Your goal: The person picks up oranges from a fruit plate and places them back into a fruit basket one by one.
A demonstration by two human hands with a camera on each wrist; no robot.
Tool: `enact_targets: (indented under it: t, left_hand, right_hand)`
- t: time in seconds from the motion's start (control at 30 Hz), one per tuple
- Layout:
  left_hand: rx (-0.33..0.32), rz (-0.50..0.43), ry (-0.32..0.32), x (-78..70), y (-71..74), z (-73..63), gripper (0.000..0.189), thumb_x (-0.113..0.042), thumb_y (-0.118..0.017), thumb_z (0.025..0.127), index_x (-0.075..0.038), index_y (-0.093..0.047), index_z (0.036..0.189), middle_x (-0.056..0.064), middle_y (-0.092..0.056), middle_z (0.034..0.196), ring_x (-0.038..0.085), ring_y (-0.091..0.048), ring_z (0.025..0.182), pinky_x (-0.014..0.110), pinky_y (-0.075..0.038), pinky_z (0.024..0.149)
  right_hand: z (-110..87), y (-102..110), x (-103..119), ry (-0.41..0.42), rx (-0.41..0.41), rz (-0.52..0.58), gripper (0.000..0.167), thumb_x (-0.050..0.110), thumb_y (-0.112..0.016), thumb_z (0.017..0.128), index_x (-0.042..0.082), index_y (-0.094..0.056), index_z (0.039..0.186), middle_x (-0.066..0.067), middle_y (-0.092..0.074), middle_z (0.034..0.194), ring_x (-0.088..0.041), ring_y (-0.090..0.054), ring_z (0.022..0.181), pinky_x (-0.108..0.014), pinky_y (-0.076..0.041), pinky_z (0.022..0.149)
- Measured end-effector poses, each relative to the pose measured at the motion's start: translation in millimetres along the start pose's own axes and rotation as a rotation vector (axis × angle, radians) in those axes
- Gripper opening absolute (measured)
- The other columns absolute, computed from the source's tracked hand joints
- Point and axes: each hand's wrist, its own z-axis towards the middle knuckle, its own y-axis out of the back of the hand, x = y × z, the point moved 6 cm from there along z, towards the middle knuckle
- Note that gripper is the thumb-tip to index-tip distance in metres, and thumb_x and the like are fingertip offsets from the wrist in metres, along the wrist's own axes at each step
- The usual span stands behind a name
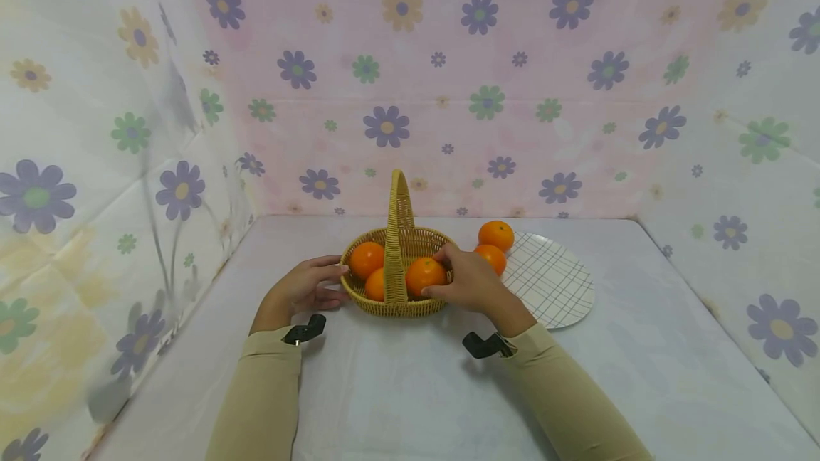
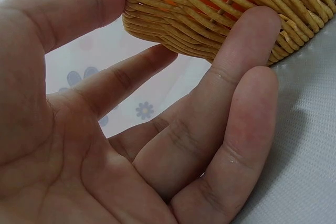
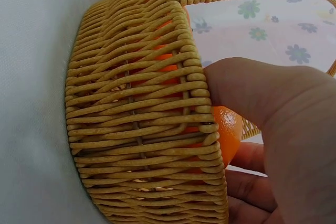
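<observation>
A woven wicker basket [image 1: 410, 308] with a tall arched handle [image 1: 398, 205] stands on the table between both hands. In it lie an orange [image 1: 366, 260] at the back left and another orange [image 1: 375, 285], partly behind the handle. My right hand [image 1: 474, 282] reaches over the right rim, thumb and fingers gripping a third orange [image 1: 426, 276] inside the basket. From the right wrist view, the thumb crosses the rim and the orange [image 3: 228, 132] shows behind it. Touching the basket's left end is my left hand [image 2: 157, 129], its fingers loosely extended along the wicker side.
Right of the basket, two oranges, one behind [image 1: 496, 235] and one in front [image 1: 491, 259], sit at the left edge of a white plate [image 1: 551, 279] with a grid of dark lines. Flower-printed cloth walls [image 1: 442, 91] enclose the white-covered table [image 1: 397, 390].
</observation>
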Motion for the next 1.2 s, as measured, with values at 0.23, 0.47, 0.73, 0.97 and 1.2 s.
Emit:
enact_targets:
  t: [0.23, 0.47, 0.73, 0.97, 1.2]
  left_hand:
    - [0.009, 0.011, -0.013, -1.1, -0.1, 0.2, 0.077, -0.041, -0.072, 0.097, -0.017, -0.036, 0.161, 0.020, -0.047, 0.156, 0.029, -0.077, 0.099, 0.039, -0.063, 0.087]
    - [-0.008, 0.003, 0.005, -0.6, -1.0, -0.1, 0.074, -0.039, -0.073, 0.097, -0.019, -0.039, 0.159, 0.017, -0.050, 0.155, 0.029, -0.077, 0.097, 0.039, -0.063, 0.086]
    - [-0.012, 0.013, 0.004, -1.6, -0.5, -0.3, 0.075, -0.040, -0.072, 0.097, -0.019, -0.038, 0.160, 0.016, -0.048, 0.157, 0.028, -0.077, 0.098, 0.039, -0.063, 0.088]
    - [-0.018, 0.016, 0.006, -1.4, 0.5, -1.9, 0.073, -0.039, -0.070, 0.099, -0.019, -0.038, 0.161, 0.016, -0.048, 0.157, 0.028, -0.077, 0.098, 0.039, -0.063, 0.087]
    - [-0.008, 0.004, 0.004, 0.5, 0.9, -0.1, 0.073, -0.039, -0.071, 0.098, -0.019, -0.038, 0.160, 0.015, -0.047, 0.159, 0.027, -0.077, 0.098, 0.038, -0.063, 0.087]
  right_hand:
    - [0.3, -0.8, 1.1, 0.012, 0.011, 0.001, 0.057, 0.051, -0.086, 0.081, 0.021, -0.058, 0.121, 0.004, -0.068, 0.101, -0.014, -0.061, 0.086, -0.029, -0.055, 0.078]
    - [0.0, -0.7, 2.9, 0.011, 0.020, -0.008, 0.055, 0.050, -0.086, 0.082, 0.021, -0.058, 0.119, 0.004, -0.068, 0.099, -0.014, -0.061, 0.085, -0.028, -0.054, 0.077]
    - [0.7, -0.3, 3.6, 0.011, 0.028, -0.019, 0.053, 0.049, -0.085, 0.083, 0.020, -0.060, 0.119, 0.003, -0.071, 0.105, -0.013, -0.062, 0.087, -0.029, -0.055, 0.081]
    - [2.0, -1.4, 3.4, 0.017, 0.029, -0.010, 0.051, 0.047, -0.085, 0.084, 0.019, -0.061, 0.120, 0.003, -0.071, 0.107, -0.014, -0.062, 0.089, -0.030, -0.056, 0.082]
    - [1.4, -0.6, 3.8, 0.018, 0.026, -0.018, 0.054, 0.047, -0.084, 0.084, 0.018, -0.062, 0.125, 0.002, -0.070, 0.110, -0.016, -0.060, 0.091, -0.030, -0.055, 0.082]
